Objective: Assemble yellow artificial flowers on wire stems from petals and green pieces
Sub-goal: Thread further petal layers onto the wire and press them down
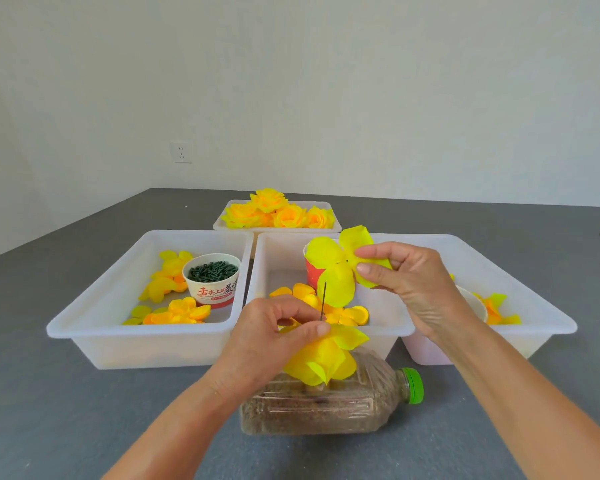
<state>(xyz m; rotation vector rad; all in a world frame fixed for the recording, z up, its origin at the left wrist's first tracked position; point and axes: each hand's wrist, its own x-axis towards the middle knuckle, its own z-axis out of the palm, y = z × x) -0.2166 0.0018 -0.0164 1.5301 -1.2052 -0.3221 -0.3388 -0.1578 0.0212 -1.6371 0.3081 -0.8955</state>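
The wire stem stands almost upright, its bare dark tip free above the left hand, whose thumb and fingers are pinched round the wire where it enters the half-built flower. That flower hangs upside down below the left hand, its yellow layers flaring toward the plastic bottle that lies on its side just under it.

Up and to the right of the wire tip, the right hand pinches a flat petal piece by one lobe between thumb and fingertips; the other lobes spread loose to its left. The piece's centre seems to sit just above and beside the wire tip, not yet on it.

The step in hand looks like threading this layer onto the stem. To do it well, the left pinch should keep the wire steady and vertical while the right hand brings the piece's centre hole directly over the tip, keeps the layer level, then slides it down until it seats against the layers already there. Holding by a single lobe may let the thin piece sag or twist, so gripping nearer the centre would likely help aim.

Beyond both hands lie white trays with loose petals, a cup of green pieces beyond the left hand, and finished flowers furthest off.
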